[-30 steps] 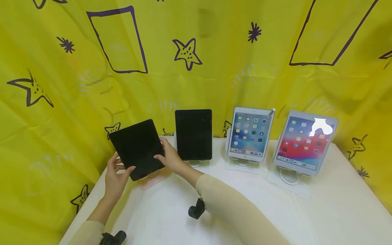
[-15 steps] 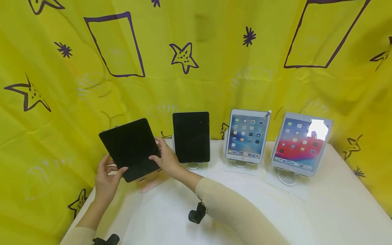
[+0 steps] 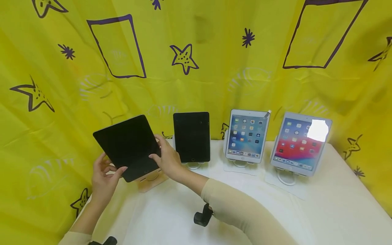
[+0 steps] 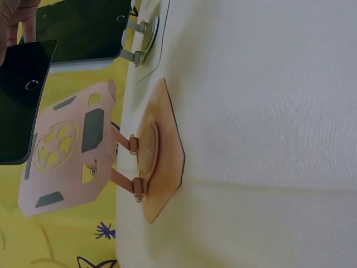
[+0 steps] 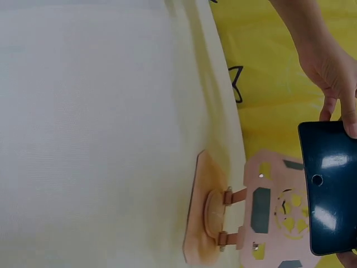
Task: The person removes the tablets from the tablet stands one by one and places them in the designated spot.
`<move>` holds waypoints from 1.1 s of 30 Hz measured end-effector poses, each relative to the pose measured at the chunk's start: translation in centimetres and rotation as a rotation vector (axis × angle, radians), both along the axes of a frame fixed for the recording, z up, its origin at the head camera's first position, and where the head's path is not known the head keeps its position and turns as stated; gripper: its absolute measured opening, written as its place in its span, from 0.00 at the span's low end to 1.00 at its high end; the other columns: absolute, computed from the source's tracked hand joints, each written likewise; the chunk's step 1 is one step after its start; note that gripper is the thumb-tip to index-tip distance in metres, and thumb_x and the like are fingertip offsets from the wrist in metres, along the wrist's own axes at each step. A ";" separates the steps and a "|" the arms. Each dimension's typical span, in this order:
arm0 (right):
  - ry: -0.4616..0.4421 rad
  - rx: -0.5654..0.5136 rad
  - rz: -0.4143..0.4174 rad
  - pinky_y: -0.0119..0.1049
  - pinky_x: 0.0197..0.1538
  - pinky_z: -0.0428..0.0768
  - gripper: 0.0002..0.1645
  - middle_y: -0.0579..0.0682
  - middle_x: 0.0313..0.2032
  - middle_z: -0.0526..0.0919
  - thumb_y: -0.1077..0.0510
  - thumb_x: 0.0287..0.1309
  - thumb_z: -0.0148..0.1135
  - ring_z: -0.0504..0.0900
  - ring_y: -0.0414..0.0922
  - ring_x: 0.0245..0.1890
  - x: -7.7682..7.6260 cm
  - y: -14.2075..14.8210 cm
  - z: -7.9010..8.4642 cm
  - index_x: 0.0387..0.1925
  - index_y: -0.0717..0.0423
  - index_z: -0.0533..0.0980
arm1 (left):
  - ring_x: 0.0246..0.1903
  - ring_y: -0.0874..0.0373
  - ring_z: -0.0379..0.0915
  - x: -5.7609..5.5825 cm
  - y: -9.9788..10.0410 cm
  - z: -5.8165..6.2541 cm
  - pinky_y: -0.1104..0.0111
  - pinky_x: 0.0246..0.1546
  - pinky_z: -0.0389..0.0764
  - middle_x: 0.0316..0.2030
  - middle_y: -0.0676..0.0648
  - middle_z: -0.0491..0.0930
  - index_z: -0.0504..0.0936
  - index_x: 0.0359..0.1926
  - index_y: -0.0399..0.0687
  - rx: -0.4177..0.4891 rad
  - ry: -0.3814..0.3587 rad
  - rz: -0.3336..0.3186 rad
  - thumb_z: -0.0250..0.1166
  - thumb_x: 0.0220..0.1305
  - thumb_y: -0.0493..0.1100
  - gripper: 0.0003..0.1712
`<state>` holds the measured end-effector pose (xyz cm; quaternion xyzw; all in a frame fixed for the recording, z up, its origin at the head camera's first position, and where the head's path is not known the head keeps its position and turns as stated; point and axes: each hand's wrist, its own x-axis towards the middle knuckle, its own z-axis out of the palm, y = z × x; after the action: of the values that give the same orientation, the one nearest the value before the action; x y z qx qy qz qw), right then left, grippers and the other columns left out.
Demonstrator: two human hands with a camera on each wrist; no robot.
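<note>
Both hands hold a black tablet with a dark screen, tilted, at the left of the head view. My left hand pinches its lower left corner, thumb on the front and fingers behind. On the right edge, my right hand grips it with the thumb on the front; the fingers behind are partly hidden. Behind and below the tablet stands a pink metal tablet stand with a round cutout pattern. Its lower lips show bare in the left wrist view, and the tablet's home-button end is above them.
A second dark tablet rests on a stand just right of my right hand. Farther right, two white tablets, one with a blue screen and one with a red screen, stand lit on white stands. A yellow curtain hangs behind the white table.
The held tablet has moved left and slightly up with both hands, uncovering more of the pink stand. The other tablets stay in place; the head view has shifted a little.
</note>
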<state>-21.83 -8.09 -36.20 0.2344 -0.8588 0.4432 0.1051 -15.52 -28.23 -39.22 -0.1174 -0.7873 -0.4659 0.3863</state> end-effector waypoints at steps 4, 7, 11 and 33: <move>0.063 0.027 0.005 0.23 0.22 0.66 0.40 0.50 0.58 0.76 0.54 0.56 0.66 0.80 0.44 0.51 0.8 0.1 0.8 0.66 0.47 0.57 | 0.28 0.75 0.70 0.4 0.1 0.4 0.87 0.28 0.74 0.40 0.65 0.71 0.56 0.62 0.28 0.021 0.031 -0.021 0.67 0.43 0.17 0.45; 0.101 0.044 0.011 0.23 0.18 0.62 0.39 0.51 0.58 0.75 0.54 0.57 0.65 0.81 0.44 0.46 1.3 0.2 1.4 0.66 0.49 0.57 | 0.28 0.75 0.70 0.7 0.1 0.8 0.87 0.28 0.74 0.40 0.66 0.71 0.56 0.61 0.27 0.021 0.044 -0.024 0.68 0.44 0.20 0.44; 0.154 0.075 0.011 0.23 0.18 0.62 0.38 0.52 0.58 0.75 0.54 0.58 0.64 0.82 0.43 0.42 1.8 0.6 2.1 0.65 0.51 0.56 | 0.28 0.75 0.71 0.9 0.3 1.3 0.86 0.27 0.75 0.40 0.67 0.72 0.56 0.60 0.26 0.017 0.076 -0.045 0.70 0.47 0.27 0.42; 0.027 -0.187 0.248 0.27 0.26 0.71 0.34 0.54 0.35 0.75 0.64 0.57 0.63 0.70 0.41 0.25 3.3 4.9 1.6 0.60 0.58 0.57 | 0.20 0.69 0.72 2.4 1.5 4.0 0.76 0.19 0.78 0.35 0.57 0.72 0.60 0.63 0.44 0.102 -0.242 -0.212 0.64 0.41 0.13 0.48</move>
<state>-18.57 -3.17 -34.58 0.3340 -0.7767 0.5276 0.0826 -13.09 -26.73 -35.21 -0.1230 -0.7866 -0.5543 0.2426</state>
